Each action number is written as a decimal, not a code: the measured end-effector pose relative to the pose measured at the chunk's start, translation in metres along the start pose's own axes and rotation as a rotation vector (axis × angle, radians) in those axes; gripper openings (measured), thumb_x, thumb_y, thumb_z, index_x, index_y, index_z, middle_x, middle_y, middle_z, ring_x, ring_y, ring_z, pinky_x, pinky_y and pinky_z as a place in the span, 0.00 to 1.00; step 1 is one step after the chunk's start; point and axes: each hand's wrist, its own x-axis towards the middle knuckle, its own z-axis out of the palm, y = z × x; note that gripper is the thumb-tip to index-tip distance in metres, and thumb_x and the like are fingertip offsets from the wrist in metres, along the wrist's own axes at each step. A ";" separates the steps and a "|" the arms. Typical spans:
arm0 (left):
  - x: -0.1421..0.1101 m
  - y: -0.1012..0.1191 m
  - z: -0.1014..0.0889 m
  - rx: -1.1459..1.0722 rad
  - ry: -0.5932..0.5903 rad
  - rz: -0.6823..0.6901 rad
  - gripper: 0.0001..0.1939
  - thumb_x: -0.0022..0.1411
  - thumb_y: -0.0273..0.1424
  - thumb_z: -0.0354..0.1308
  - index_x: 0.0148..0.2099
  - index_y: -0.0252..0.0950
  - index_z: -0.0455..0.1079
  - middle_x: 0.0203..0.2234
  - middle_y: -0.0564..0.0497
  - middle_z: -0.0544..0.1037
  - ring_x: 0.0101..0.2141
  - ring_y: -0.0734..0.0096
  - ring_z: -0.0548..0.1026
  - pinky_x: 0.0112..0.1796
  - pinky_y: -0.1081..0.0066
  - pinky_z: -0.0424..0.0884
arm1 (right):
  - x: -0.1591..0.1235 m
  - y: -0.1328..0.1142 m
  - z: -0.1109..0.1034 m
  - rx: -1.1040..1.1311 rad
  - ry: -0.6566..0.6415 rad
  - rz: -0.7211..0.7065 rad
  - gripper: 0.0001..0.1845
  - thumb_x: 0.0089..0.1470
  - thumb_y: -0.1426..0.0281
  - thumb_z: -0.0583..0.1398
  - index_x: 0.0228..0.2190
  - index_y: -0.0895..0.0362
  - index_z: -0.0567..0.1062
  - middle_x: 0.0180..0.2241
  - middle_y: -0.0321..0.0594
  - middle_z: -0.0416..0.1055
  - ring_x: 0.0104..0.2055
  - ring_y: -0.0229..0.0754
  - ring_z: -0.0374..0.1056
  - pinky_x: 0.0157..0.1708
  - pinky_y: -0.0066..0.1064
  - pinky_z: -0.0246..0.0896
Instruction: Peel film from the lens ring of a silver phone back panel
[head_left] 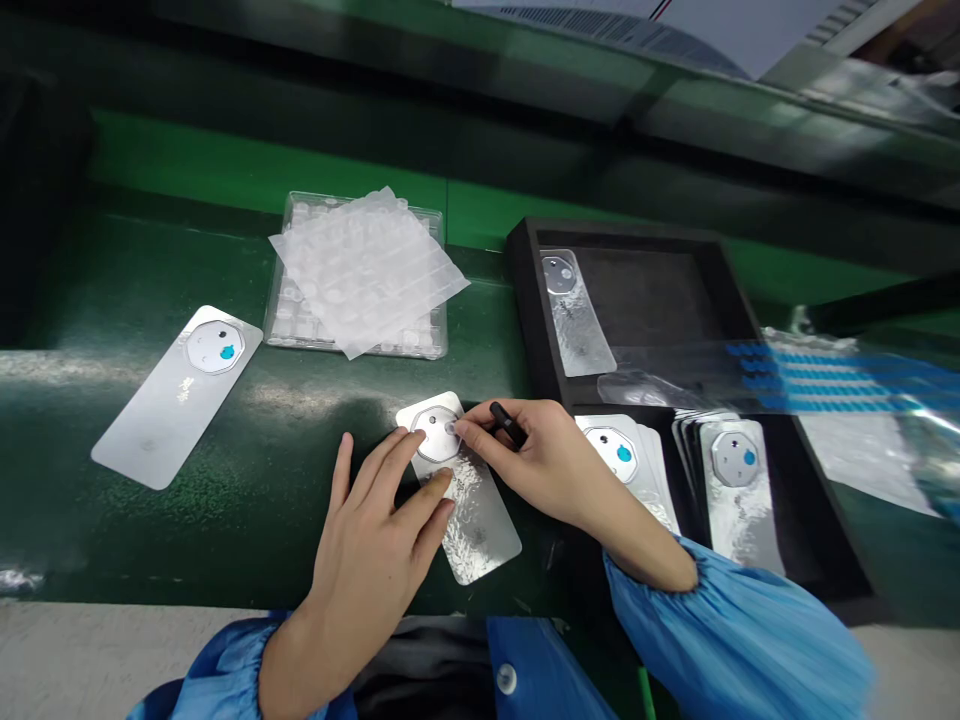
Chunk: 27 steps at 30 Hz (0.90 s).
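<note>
A silver phone back panel [469, 490] with a round camera plate [436, 435] lies on the green bench under my hands. My left hand [371, 540] rests flat on it, fingers spread, pinning the panel down. My right hand [525, 455] comes in from the right, with its fingertips at the round plate. A small black tool [508, 424] sticks out between its fingers. Another panel [176, 398] with a blue mark lies to the left, out of reach of both hands.
A black tray [637, 240] on the right holds several similar panels. A transparent blister tray [356, 275] under translucent film sheets stands at the back. A blurred film strip with blue stripes [832, 375] lies across the tray's right side. The green bench [225, 530] ends near me.
</note>
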 end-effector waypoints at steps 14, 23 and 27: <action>0.001 0.000 -0.001 -0.005 0.008 0.002 0.11 0.77 0.31 0.53 0.50 0.40 0.78 0.59 0.47 0.75 0.60 0.55 0.72 0.69 0.40 0.48 | 0.006 0.001 -0.005 0.144 -0.055 0.017 0.26 0.59 0.47 0.62 0.29 0.58 0.80 0.28 0.42 0.77 0.31 0.45 0.69 0.31 0.33 0.63; 0.002 0.000 0.000 -0.007 0.014 0.005 0.12 0.77 0.31 0.52 0.50 0.40 0.78 0.59 0.46 0.75 0.60 0.56 0.72 0.69 0.42 0.47 | 0.005 -0.002 -0.005 0.107 -0.036 0.017 0.20 0.58 0.55 0.61 0.29 0.58 0.80 0.26 0.41 0.75 0.28 0.42 0.69 0.27 0.31 0.62; 0.001 0.000 -0.001 -0.004 0.009 -0.007 0.13 0.78 0.33 0.51 0.50 0.41 0.79 0.59 0.47 0.75 0.61 0.57 0.71 0.70 0.44 0.45 | 0.005 -0.005 -0.005 0.069 -0.041 0.025 0.20 0.57 0.56 0.60 0.29 0.59 0.80 0.25 0.42 0.75 0.25 0.41 0.66 0.24 0.30 0.60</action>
